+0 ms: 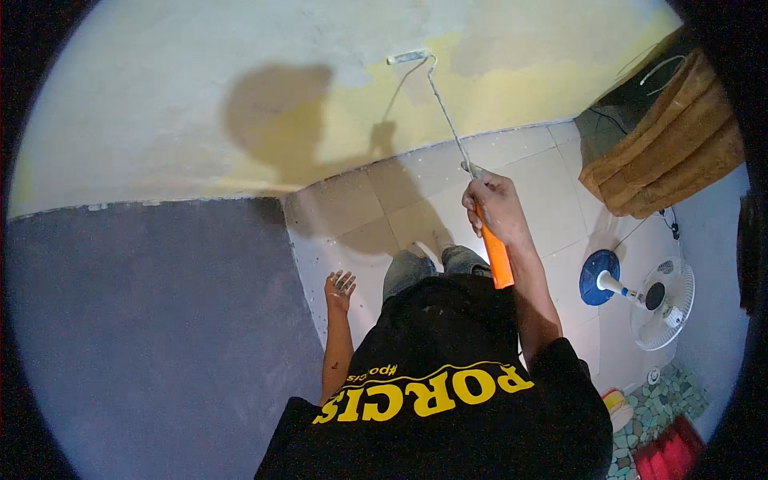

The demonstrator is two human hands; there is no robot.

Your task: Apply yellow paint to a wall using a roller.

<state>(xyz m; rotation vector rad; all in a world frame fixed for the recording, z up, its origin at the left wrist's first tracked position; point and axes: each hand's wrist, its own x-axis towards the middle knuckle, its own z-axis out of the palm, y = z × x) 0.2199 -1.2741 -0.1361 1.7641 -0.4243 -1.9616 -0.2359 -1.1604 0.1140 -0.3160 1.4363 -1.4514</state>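
Note:
My right hand (498, 210) is closed round a paint roller (497, 254), gripping it where the orange handle meets the long wire frame. The small roller head (408, 57) is at the wall (512, 76), where pale whitish paint borders yellow patches. Whether it presses on the surface is hard to tell. Low at my left side hangs my left hand (342, 290), fingers stretched out, holding nothing and smeared with paint. My shadow falls across the wall and the tiles.
Pale floor tiles (512, 152) with paint specks meet the wall. At left is a grey surface (152, 320). On the right stand a white fan (662, 304) with a blue base and a hanging brown cloth (672, 144). A red item (670, 452) lies at lower right on pebble-patterned flooring.

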